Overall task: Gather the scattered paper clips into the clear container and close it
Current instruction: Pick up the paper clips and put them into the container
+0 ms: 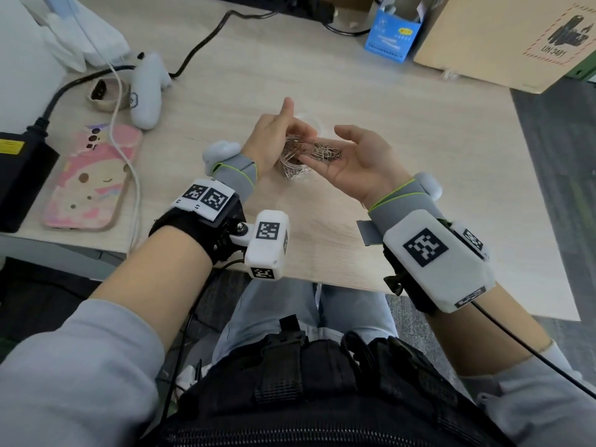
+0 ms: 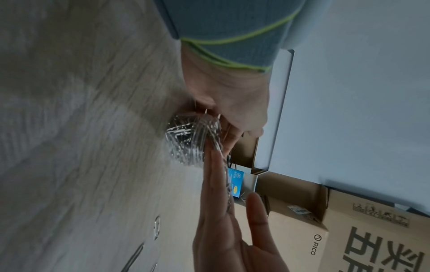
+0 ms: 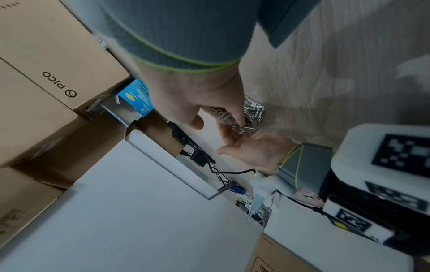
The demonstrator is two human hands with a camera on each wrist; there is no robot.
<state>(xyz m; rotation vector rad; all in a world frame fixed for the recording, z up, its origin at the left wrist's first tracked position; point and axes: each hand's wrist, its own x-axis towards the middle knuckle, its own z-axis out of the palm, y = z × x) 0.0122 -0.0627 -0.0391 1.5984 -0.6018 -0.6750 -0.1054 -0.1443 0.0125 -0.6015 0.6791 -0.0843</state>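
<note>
The clear container (image 1: 295,171) stands on the wooden desk between my hands, holding several silver paper clips; in the left wrist view the container (image 2: 188,141) shows packed with them. My right hand (image 1: 351,159) lies palm up and tilted toward it, with a heap of paper clips (image 1: 324,151) on its straight fingers. My left hand (image 1: 277,140) is over the container's rim with the index finger raised; its other fingers bend down onto the clips and the thumb stays apart. A few loose clips (image 2: 157,228) lie on the desk.
A faint clear round piece (image 1: 311,121) lies just behind the hands. A pink phone (image 1: 93,179), a white controller (image 1: 146,91) and a black adapter (image 1: 19,179) sit at the left. A blue box (image 1: 392,30) and cardboard box (image 1: 503,37) stand at the back right.
</note>
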